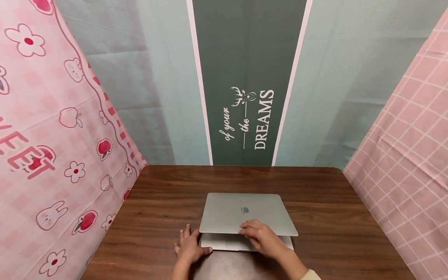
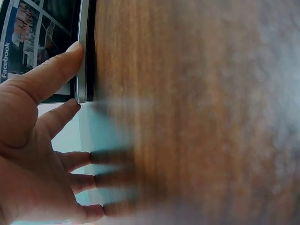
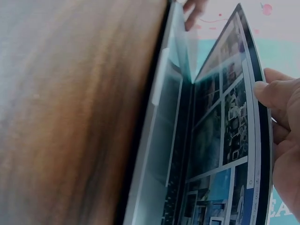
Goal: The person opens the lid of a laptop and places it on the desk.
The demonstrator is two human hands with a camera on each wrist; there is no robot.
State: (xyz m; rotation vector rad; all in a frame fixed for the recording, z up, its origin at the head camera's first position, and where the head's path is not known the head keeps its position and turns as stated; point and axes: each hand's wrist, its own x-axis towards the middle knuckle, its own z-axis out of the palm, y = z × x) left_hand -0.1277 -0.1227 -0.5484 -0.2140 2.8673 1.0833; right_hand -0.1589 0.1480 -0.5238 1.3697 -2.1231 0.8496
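Note:
A silver laptop (image 1: 227, 210) lies on the table with its lid partly raised, tilted over the keyboard base (image 1: 218, 242). My right hand (image 1: 262, 237) pinches the front edge of the lid between thumb and fingers. In the right wrist view the lit screen (image 3: 229, 122) shows several pictures, with my thumb on its rim. At the base's left front corner rests my left hand (image 1: 190, 247), fingers spread, the thumb touching the base's edge. The left wrist view has that hand (image 2: 37, 131) with its other fingertips down on the tabletop.
The brown wooden table (image 1: 157, 210) spreads around the laptop. Behind it hangs a green and pale blue cloth (image 1: 245, 58) with printed words. A pink patterned cloth (image 1: 45, 128) stands at the left, a pink checked one (image 1: 402, 155) at the right.

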